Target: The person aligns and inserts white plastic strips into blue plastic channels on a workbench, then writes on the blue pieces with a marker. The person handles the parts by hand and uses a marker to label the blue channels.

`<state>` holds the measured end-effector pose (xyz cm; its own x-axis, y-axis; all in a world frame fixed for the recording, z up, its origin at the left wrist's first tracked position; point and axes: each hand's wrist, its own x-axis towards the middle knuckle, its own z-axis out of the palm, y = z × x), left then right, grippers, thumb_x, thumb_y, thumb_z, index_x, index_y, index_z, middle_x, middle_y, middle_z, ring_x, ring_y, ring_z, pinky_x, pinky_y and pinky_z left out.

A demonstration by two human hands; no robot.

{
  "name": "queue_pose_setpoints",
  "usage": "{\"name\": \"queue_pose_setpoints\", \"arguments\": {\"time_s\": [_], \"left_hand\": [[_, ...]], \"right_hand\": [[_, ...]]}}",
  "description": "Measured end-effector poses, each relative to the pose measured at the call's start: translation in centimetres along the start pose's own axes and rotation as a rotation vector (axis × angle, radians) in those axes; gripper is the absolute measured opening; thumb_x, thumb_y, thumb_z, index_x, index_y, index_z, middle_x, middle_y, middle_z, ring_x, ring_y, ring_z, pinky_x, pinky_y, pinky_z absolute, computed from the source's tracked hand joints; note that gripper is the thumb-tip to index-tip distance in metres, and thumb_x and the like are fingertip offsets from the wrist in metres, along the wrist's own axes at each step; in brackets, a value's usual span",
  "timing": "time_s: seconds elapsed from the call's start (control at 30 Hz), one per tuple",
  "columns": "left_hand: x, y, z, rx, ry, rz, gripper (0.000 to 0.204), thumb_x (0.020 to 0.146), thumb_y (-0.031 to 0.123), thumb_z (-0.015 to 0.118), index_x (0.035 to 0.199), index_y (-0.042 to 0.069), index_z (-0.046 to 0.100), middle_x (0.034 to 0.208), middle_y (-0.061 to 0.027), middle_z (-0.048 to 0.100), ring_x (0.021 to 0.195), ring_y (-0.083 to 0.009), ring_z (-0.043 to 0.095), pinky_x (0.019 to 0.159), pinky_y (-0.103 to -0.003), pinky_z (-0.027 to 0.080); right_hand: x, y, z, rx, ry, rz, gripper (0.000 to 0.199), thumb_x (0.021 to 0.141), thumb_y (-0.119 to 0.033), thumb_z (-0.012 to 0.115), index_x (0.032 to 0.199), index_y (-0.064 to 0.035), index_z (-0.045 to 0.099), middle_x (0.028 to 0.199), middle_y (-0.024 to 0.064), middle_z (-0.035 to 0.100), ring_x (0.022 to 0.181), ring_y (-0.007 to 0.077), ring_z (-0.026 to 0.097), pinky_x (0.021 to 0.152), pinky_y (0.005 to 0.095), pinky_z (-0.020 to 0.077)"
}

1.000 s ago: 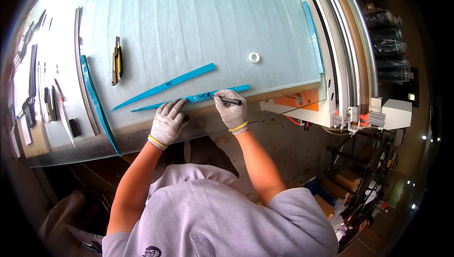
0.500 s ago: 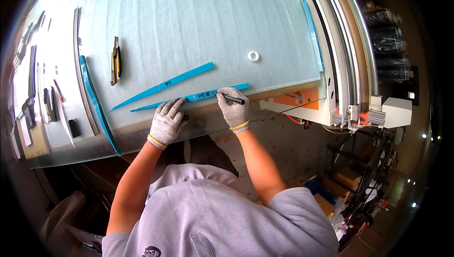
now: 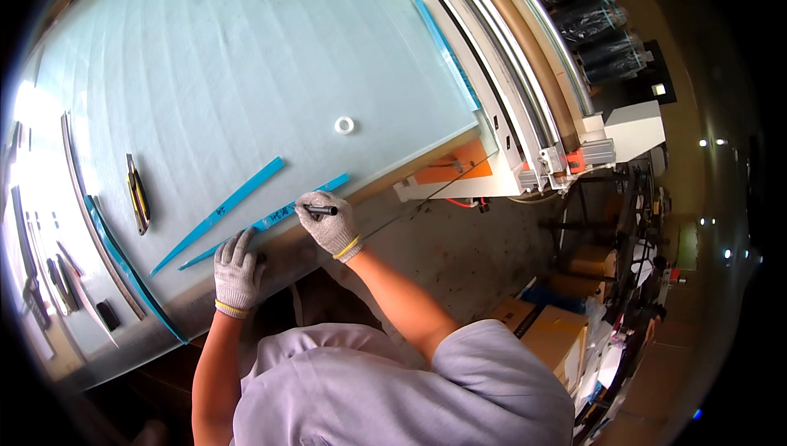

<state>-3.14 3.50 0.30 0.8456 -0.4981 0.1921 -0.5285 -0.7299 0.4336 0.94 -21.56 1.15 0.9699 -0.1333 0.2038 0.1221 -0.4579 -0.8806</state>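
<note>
At six o'clock on the bench (image 3: 246, 52), our right hand (image 3: 332, 229) clenched a black marker (image 3: 320, 211), mid-marking the nearer blue strip (image 3: 266, 223); our left hand (image 3: 236, 272) pressed it flat, grasping nothing.

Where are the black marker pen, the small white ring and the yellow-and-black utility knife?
black marker pen (image 3: 321, 211), head view, middle of its barrel in the right hand.
small white ring (image 3: 344, 125), head view, on its rim.
yellow-and-black utility knife (image 3: 137, 193), head view, mid-handle.

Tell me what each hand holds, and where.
Right hand grips a black marker around its barrel, over the blue strip. Left hand grips nothing; it presses on that strip's end.
</note>
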Motion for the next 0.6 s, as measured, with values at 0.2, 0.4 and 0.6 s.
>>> {"name": "queue_pose_setpoints", "arguments": {"time_s": [0.2, 0.4, 0.6], "left_hand": [[-0.08, -0.07, 0.04, 0.011, -0.013, -0.005, 0.029, 0.075, 0.015, 0.072, 0.099, 0.004, 0.062, 0.149, -0.0157, 0.052, 0.132, -0.0400, 0.049, 0.109, -0.054, 0.038], [-0.12, -0.22, 0.12, 0.013, -0.006, 0.000, 0.028, 0.076, 0.017, 0.072, 0.099, 0.004, 0.062, 0.149, -0.0157, 0.052, 0.132, -0.0401, 0.049, 0.109, -0.054, 0.038], [-0.04, -0.12, 0.04, 0.006, -0.007, -0.001, 0.029, 0.075, 0.017, 0.072, 0.099, 0.004, 0.062, 0.149, -0.0162, 0.052, 0.132, -0.0401, 0.050, 0.109, -0.054, 0.039]], "right_hand": [[-0.04, 0.56, 0.16, -0.077, 0.008, -0.057, 0.011, 0.086, -0.011, 0.078, 0.092, -0.0038, 0.073, 0.088, 0.0100, 0.073, 0.077, 0.0241, 0.072, 0.071, 0.0340, 0.0577], [-0.11, 0.71, 0.33, -0.058, 0.004, -0.034, 0.012, 0.085, -0.011, 0.078, 0.092, -0.0046, 0.072, 0.088, 0.0106, 0.073, 0.079, 0.0267, 0.071, 0.072, 0.0359, 0.0575], [-0.10, 0.44, 0.15, -0.010, -0.031, 0.050, 0.013, 0.084, -0.013, 0.078, 0.093, -0.0060, 0.071, 0.089, 0.0126, 0.072, 0.085, 0.0329, 0.070, 0.075, 0.0407, 0.0576]]}}
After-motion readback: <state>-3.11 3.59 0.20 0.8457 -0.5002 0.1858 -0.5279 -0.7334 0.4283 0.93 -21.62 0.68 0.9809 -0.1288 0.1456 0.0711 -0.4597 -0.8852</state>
